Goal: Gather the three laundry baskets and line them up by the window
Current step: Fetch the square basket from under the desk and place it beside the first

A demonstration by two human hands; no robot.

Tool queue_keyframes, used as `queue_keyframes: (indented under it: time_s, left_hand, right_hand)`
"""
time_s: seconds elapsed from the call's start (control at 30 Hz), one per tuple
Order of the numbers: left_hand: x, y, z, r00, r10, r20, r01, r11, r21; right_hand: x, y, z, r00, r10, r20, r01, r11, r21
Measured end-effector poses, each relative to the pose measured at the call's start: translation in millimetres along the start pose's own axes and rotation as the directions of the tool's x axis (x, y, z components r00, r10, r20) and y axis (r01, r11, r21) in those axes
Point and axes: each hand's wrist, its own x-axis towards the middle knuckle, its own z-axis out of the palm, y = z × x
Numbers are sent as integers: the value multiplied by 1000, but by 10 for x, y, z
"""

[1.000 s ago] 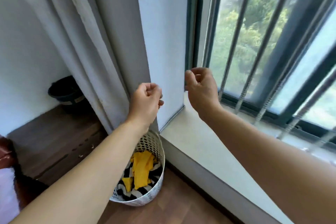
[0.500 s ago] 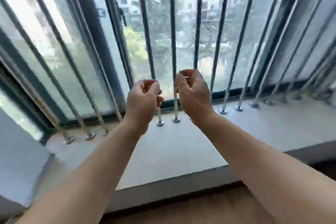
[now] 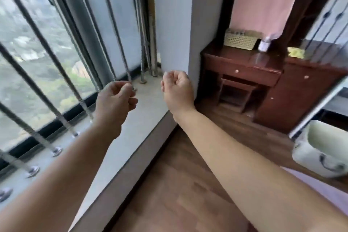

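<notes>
No laundry basket shows in this view. My left hand (image 3: 114, 103) hovers over the grey window sill (image 3: 120, 149), fingers curled in with nothing in them. My right hand (image 3: 177, 90) is a loose fist beside the white wall corner (image 3: 175, 24), also holding nothing. Both forearms reach forward from the bottom of the frame. The barred window (image 3: 47, 52) fills the left side.
A dark red wooden desk (image 3: 243, 66) with a stool under it stands at the right, with a woven box (image 3: 241, 40) on top. A matching cabinet (image 3: 301, 98) is beside it. A white tub-like object (image 3: 323, 149) sits at the right edge. Brown wood floor (image 3: 188, 184) lies below the sill.
My view has swung right, from the curtain corner with the white basket, across the window bars, to the sill's right end and the desk. Both hands stayed raised and closed.
</notes>
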Motion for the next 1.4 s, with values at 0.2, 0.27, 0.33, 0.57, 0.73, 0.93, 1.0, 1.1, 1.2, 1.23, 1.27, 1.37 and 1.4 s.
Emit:
queue_keyframes:
  time_s: [0.2, 0.27, 0.33, 0.57, 0.73, 0.93, 1.0, 1.1, 1.2, 1.23, 1.27, 1.37, 1.4]
  left_hand:
    - [154, -69, 1793, 953, -48, 300, 51, 999, -4]
    - [151, -93, 2221, 923, -51, 382, 57, 998, -3]
    - [192, -109, 2609, 888, -50, 458, 66, 998, -17]
    - [865, -176, 3821, 823, -15, 568, 28, 1000, -14]
    - [1151, -264, 4942, 709, -53, 703, 49, 998, 26]
    - [764, -501, 6275, 503, -147, 851, 109, 988, 106]
    - [627, -525, 6730, 438, -155, 885, 101, 987, 123]
    - [471, -548, 7478, 387, -157, 908, 88, 987, 133]
    - [403, -555, 8131, 368, -163, 916, 54, 987, 154]
    - [389, -568, 8324, 367, -181, 913, 50, 983, 175]
    - [367, -586, 8542, 360, -202, 911, 57, 979, 194]
    - [265, -695, 9025, 310, -285, 907, 79, 958, 275]
    - [213, -730, 9153, 290, -312, 905, 85, 950, 300]
  right_hand:
    - [623, 310, -1395, 947, 88, -309, -95, 995, -7]
    - [733, 394, -1710, 923, 101, -371, -115, 993, -16]
    - [897, 461, -1994, 897, 109, -429, -132, 991, -22]
    - [1903, 609, -2636, 807, 77, -586, -123, 992, -39]
    - [2508, 791, -3233, 691, 120, -713, -174, 985, -2]
    - [2736, 1078, -4323, 515, 150, -844, -253, 967, 18]
    - [2855, 1141, -4741, 468, 128, -875, -250, 968, 7]
    - [3113, 1297, -5422, 386, 137, -912, -247, 968, 41]
    - [3380, 1430, -6016, 343, 190, -920, -265, 959, 99]
    - [3450, 1458, -6188, 334, 199, -921, -281, 954, 104]
    - [3524, 1485, -6387, 324, 207, -923, -296, 949, 108]
    - [3635, 1602, -6843, 274, 260, -926, -341, 926, 159]
    - [3659, 1649, -6972, 261, 282, -923, -352, 918, 181]
